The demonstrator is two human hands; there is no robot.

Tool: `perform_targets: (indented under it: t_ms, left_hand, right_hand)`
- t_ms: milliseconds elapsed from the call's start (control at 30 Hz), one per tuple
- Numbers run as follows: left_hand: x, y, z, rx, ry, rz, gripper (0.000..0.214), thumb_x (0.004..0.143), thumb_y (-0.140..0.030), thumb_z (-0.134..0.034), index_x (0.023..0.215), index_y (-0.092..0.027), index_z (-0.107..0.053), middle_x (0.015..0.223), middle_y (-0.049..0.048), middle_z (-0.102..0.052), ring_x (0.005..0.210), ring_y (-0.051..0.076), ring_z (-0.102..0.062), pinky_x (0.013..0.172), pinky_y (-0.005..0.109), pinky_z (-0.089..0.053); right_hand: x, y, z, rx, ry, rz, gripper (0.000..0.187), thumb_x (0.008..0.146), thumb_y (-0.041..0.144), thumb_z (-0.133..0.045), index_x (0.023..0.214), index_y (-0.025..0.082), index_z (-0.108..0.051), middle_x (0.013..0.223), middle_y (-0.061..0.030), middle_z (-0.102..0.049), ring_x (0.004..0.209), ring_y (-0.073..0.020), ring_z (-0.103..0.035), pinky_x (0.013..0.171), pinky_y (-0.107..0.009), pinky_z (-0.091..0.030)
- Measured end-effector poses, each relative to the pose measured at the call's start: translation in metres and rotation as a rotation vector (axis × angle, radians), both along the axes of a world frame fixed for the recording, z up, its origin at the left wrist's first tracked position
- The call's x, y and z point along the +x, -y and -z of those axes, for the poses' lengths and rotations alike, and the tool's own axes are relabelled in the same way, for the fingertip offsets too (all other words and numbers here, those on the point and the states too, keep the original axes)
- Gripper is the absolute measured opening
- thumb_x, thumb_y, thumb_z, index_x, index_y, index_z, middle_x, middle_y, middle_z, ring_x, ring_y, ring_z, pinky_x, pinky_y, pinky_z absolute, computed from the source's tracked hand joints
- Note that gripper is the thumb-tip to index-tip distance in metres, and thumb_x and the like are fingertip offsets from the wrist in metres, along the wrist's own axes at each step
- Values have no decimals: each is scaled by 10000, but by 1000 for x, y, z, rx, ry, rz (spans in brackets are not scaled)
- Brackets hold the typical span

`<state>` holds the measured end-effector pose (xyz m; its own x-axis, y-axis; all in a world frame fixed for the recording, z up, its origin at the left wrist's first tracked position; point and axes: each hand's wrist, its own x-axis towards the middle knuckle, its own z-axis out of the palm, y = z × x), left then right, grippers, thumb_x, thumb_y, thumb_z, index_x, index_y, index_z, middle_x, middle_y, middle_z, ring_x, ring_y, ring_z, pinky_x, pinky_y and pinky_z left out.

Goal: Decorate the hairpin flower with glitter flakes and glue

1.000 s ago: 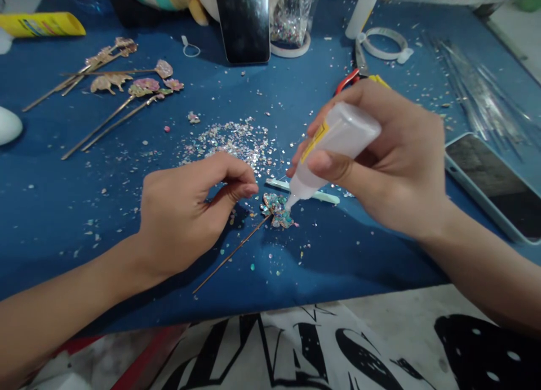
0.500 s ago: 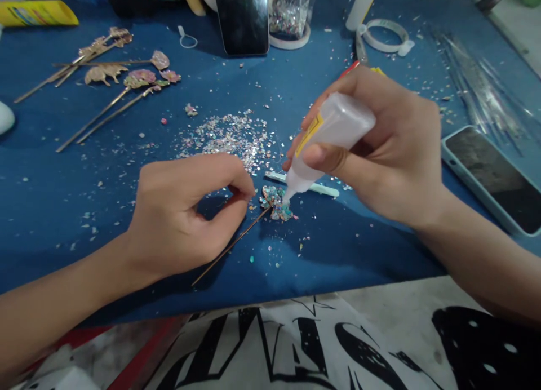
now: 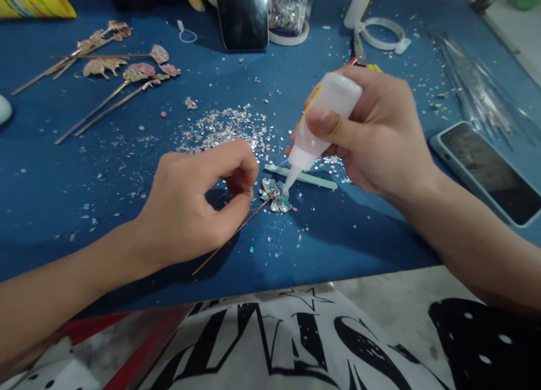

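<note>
My right hand (image 3: 380,136) grips a small translucent glue bottle (image 3: 321,119), tipped nozzle-down onto the glittery ornament head (image 3: 276,195) of a thin metal hairpin (image 3: 230,236) lying on the blue mat (image 3: 63,198). My left hand (image 3: 198,204) is curled, thumb and forefinger pinched on the pin's stem just left of the ornament. A pale flat stick (image 3: 304,177) lies just behind the ornament. A heap of loose glitter flakes (image 3: 228,131) spreads behind my left hand.
Several finished ornament pins (image 3: 110,74) lie far left. One phone (image 3: 243,15) stands at the back, another phone (image 3: 490,173) lies right. Tape rolls (image 3: 380,35), pliers (image 3: 359,54), a glitter bag (image 3: 289,7), clear strips (image 3: 477,91) and a yellow tube (image 3: 34,4) sit around the mat.
The glue bottle has tilted more upright, its nozzle staying on the ornament. My left hand has kept its pinch on the stem. The view has shifted slightly.
</note>
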<state>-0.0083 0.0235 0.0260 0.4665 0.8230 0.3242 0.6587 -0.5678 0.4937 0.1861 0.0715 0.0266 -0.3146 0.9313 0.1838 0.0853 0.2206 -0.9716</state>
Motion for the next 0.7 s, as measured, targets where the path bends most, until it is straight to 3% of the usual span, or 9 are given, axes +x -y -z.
perform_targets:
  t_ms: [233,433,700]
  left_hand:
    - [1,-2,6,-1,-73,62,210,729,-93,-475,878,-187,-589,632,-59,-606,560,50,-538,574,142,-368]
    - [0,-3,8,13,-104,81,207,759,-137,-431,833,-214,-608,649,-45,-623,586,93,-573,566,175,-381]
    - [1,-3,8,47,-147,58,227,783,-131,-409,803,-225,-614,579,-60,-603,495,82,-520,523,181,-354]
  right_hand:
    - [-3,1,1,-29,-7,4,103,782,200,-573,725,152,-503,578,59,-480,556,-118,-574,498,-263,-497]
    - [-1,0,2,-10,10,-5,169,744,286,-631,738,171,-506,611,39,-501,564,-132,-573,485,-263,-486]
    - [3,9,-2,137,62,-7,154,747,271,-607,844,193,-517,733,33,-532,699,-130,-577,650,-272,-471]
